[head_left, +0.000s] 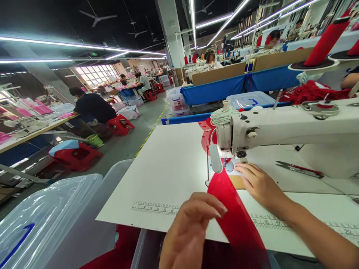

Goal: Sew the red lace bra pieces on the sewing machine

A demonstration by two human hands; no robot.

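Observation:
A long red fabric strip (231, 209) runs from under the needle area of a white sewing machine (280, 125) down over the table's front edge. My left hand (190, 228) is loosely curved at the strip's left side, its fingertips over the cloth's edge. No grip on the cloth shows there. My right hand (259, 185) lies to the right of the presser foot (227, 165), fingers stretched out flat and close together. Nothing shows in it, though its fingertips are partly under the machine head. Behind the needle, more red cloth (206, 140) lies on the table.
Thread snips (300, 169) lie right of my right hand. A ruler scale (155, 208) marks the white tabletop (168, 160). Clear plastic bins (56, 209) stand at the left. Red thread cones (327, 41) rise at upper right. Other people sit at tables beyond.

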